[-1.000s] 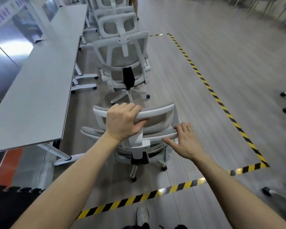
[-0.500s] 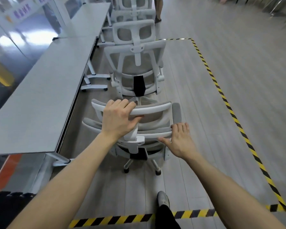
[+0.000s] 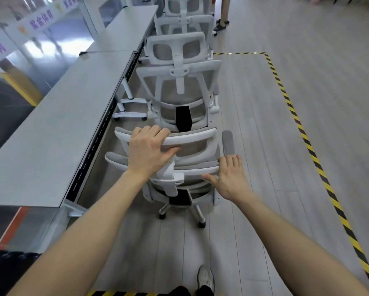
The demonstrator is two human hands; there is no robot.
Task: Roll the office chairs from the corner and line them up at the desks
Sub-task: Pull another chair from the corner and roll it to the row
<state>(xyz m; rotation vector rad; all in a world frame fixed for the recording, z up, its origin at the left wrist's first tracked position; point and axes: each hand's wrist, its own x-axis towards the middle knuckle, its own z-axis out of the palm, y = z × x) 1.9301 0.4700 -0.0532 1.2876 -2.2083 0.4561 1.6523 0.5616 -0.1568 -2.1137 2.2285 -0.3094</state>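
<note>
A white mesh office chair (image 3: 197, 150) stands right in front of me on the wood floor, its back toward me. My left hand (image 3: 148, 149) grips the top of its headrest, fingers curled over the rim. My right hand (image 3: 229, 177) presses flat against the right end of the backrest frame, fingers straight. Directly ahead of it a second white chair (image 3: 180, 92) stands in line, with more chairs (image 3: 179, 22) behind that one. The grey desks (image 3: 57, 129) run along the left.
Yellow-black tape (image 3: 296, 122) marks a rectangle on the floor to the right and behind me. Desk legs (image 3: 129, 107) stick out beside the chairs. A person's legs (image 3: 223, 16) stand at the far end. My shoe (image 3: 205, 278) is at the bottom edge.
I have walked forward with the chair, crossing the tape line. The chair has rolled up close behind the one ahead. Both hands keep their places on it.
</note>
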